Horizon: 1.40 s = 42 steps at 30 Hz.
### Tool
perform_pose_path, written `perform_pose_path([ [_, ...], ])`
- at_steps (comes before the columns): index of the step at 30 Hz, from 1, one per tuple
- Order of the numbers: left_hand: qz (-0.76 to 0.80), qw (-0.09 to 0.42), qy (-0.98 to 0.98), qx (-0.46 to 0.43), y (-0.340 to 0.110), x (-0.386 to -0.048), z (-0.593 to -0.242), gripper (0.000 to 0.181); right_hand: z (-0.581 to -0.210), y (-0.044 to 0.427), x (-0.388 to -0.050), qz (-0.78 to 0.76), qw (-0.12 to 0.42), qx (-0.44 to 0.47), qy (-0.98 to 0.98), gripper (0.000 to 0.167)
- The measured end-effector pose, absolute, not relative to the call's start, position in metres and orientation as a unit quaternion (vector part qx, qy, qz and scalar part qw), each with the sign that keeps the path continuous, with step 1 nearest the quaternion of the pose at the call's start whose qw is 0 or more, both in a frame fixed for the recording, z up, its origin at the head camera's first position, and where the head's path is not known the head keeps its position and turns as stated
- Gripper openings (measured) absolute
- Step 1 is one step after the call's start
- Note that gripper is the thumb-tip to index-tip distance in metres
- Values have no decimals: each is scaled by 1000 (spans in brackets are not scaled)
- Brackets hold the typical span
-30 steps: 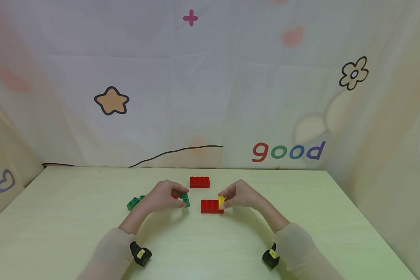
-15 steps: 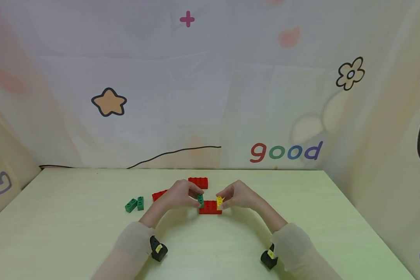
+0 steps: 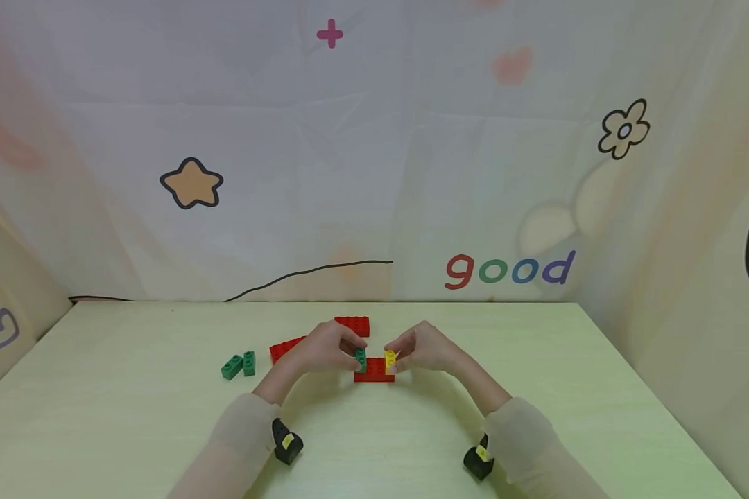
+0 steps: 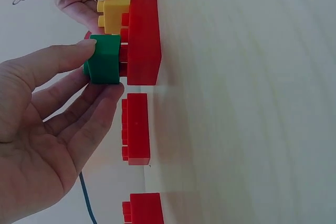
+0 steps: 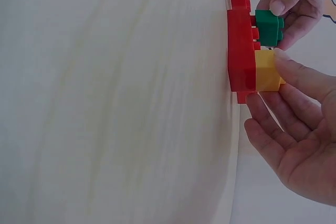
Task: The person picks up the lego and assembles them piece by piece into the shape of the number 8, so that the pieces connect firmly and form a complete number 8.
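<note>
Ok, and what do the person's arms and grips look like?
The sleeves are loose and pale beige. A black wrist camera with a yellow patch sits at each one's inner side. The left grip and right grip are bare, without gloves.
</note>
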<state>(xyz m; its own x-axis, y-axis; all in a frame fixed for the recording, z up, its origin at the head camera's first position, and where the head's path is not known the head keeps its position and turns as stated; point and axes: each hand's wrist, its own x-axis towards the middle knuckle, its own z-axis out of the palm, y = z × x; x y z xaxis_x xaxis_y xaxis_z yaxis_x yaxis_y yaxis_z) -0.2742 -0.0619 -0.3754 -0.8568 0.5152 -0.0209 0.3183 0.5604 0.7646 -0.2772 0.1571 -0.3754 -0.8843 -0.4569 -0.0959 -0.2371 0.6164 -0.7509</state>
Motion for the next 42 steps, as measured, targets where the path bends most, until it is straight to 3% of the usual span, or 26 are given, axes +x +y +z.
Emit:
perform_pose_path([
  [42, 405, 137, 876, 222, -65, -274, -377, 33, -376, 153, -275, -401, 143, -173, 888, 32],
])
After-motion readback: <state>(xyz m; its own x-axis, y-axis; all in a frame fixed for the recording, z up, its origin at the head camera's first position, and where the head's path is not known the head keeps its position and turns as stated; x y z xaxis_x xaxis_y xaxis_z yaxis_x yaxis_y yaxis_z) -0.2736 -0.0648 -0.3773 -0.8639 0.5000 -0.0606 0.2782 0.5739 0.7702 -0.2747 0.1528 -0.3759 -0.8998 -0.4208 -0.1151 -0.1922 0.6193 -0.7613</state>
